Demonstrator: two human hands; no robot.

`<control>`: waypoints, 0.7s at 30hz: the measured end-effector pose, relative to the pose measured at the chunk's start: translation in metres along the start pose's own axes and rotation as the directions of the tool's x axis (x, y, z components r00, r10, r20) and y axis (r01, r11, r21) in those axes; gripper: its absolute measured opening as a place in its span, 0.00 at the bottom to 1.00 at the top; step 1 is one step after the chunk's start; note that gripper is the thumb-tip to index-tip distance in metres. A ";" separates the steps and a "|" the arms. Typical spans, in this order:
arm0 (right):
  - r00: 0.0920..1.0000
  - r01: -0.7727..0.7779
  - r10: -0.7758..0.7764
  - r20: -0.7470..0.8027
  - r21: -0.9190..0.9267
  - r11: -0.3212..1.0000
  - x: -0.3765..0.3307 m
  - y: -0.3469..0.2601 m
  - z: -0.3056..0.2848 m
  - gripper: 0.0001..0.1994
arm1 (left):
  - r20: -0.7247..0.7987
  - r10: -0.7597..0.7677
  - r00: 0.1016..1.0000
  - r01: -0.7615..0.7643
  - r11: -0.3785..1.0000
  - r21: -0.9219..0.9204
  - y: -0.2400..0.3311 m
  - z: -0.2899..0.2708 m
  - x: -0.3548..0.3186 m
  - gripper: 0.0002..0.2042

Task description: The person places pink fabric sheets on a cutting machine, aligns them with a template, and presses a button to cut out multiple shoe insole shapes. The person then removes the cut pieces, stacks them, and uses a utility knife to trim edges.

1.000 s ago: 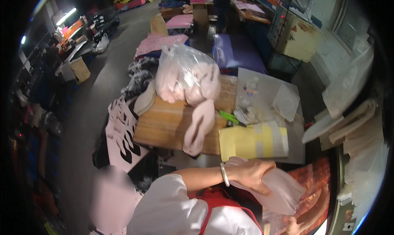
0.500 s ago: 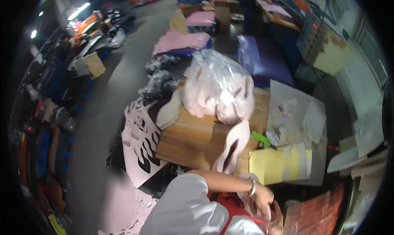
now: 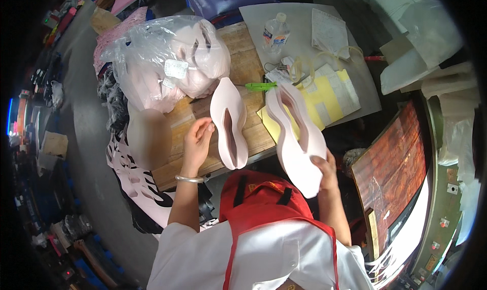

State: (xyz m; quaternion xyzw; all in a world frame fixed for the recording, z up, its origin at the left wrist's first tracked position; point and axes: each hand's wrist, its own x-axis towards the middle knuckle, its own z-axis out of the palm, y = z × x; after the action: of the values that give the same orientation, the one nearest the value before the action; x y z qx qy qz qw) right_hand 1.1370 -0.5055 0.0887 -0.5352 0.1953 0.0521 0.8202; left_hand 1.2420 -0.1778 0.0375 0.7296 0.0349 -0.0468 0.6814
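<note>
Overhead, cluttered wooden table (image 3: 253, 133) amid workshop floor (image 3: 86, 112).

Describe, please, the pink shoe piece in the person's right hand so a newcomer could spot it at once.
Start at the wooden table with the big clear bag of pink pieces. At its near edge, over the yellow sheets, the right hand holds a pale pink shoe piece with a long slot. Unlike its twin lying by the left hand, it is lifted off the table.
</note>
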 end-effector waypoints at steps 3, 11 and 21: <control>0.991 -0.117 0.125 -0.053 0.131 0.985 0.039 0.051 0.018 0.28 | -0.049 -0.055 0.997 0.054 0.998 -0.017 -0.019 0.006 -0.017 0.12; 0.934 -0.316 0.354 -0.051 0.342 0.885 0.083 0.157 0.016 0.28 | -0.077 -0.115 0.990 0.120 0.991 0.052 -0.036 0.003 -0.027 0.09; 0.919 -0.378 0.378 -0.112 0.016 0.926 0.095 0.137 0.030 0.29 | 0.076 -0.064 0.995 0.053 0.989 0.140 -0.033 0.006 -0.012 0.08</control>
State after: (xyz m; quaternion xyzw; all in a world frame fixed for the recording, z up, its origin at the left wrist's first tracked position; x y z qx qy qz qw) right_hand 1.1923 -0.4327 -0.0538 -0.4922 0.3407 0.1797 0.7807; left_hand 1.2260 -0.1816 0.0059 0.7710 0.0255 -0.0984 0.6286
